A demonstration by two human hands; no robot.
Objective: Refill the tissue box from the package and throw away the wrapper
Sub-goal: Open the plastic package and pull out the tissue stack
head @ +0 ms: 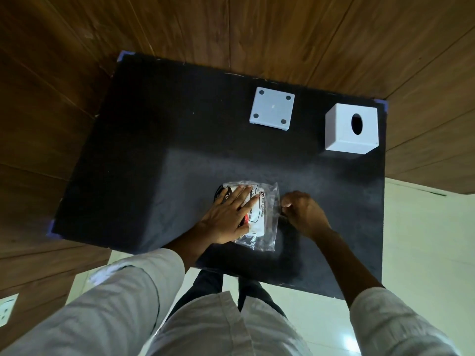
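Head view: tissue package [259, 214] is pinned flat under left hand [226, 217]; right hand [303, 214] pinches its wrapper edge; tissues may be torn.

1. A black-topped table [180, 150] is standing against wood-panelled walls [282, 29].
2. Glossy pale floor tiles [424, 253] are reflecting light.
3. A wall socket [6, 309] is showing lower left.

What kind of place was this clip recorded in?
Probably an indoor room set up for recording, not a lived-in space. A small table covered in black cloth stands against wood-panelled walls on a pale glossy tiled floor, with a wall socket at lower left.
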